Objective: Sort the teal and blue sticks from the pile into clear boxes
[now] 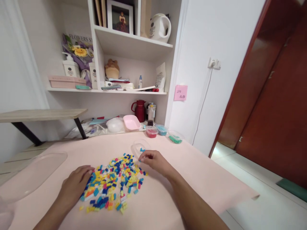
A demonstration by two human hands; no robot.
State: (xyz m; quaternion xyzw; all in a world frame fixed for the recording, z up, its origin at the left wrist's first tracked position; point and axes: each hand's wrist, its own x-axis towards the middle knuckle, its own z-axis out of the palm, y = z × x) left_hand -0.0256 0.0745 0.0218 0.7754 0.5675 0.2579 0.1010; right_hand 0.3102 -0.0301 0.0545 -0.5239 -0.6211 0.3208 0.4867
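Note:
A loose heap of small toy building bricks (115,179) in yellow, blue, teal, pink and white lies spread on the pink table cover. My left hand (75,181) rests at the heap's left edge, palm down with its fingers stretched out, touching the outer bricks. Beyond the heap on the right, my right hand (155,161) pinches a tiny blue brick (139,160), mostly hidden by the fingertips. Just past those fingers stands a clear plastic tub (135,150) with a few blue bricks inside.
Along the table's far edge stand tubs of red bricks (151,131), blue bricks (161,129) and green bricks (175,137). A pink tray (131,122) and a red jug (140,111) are behind. At left lies a large clear lid (35,174), near a wooden stand (43,115).

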